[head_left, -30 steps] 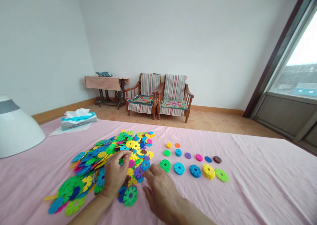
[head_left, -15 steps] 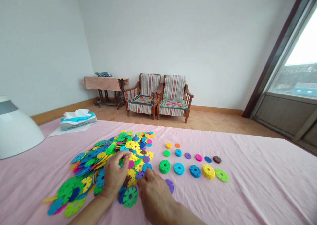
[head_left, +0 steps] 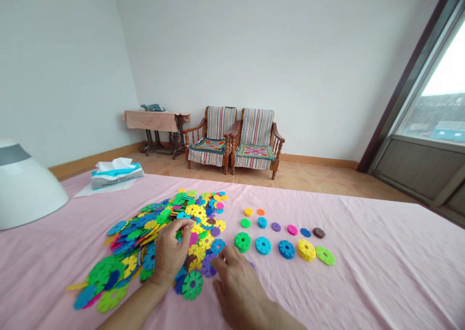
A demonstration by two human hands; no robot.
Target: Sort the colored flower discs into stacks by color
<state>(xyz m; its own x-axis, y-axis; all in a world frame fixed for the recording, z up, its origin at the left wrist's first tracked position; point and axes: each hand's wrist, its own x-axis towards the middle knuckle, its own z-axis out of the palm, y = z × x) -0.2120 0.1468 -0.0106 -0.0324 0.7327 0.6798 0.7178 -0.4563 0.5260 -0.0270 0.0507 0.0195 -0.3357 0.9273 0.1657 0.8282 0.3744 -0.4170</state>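
Observation:
A pile of colourful notched plastic discs (head_left: 160, 223) is heaped on the pink cloth. Over its right part rests my left hand (head_left: 170, 250), fingers curled and the thumb tip close to the index tip; anything in that pinch is too hidden to make out. My right hand (head_left: 241, 286) is at the pile's near right edge, its fingertips closed at the rim of a large purple disc (head_left: 208, 265). A green disc (head_left: 192, 285) lies just left of this hand. Another purple disc (head_left: 252, 265) is mostly hidden behind it.
Sorted discs lie in rows to the right, including a green stack (head_left: 242, 242), a yellow stack (head_left: 306, 250) and a lime disc (head_left: 325, 255). A tissue box (head_left: 118, 177) and a white rounded object (head_left: 27, 194) stand at the left. Two armchairs (head_left: 232, 141) are beyond the table.
My right hand has shifted slightly right, and more of the large purple disc at its fingertips now shows. It now covers most of the other purple disc. My left hand stays nearly in place.

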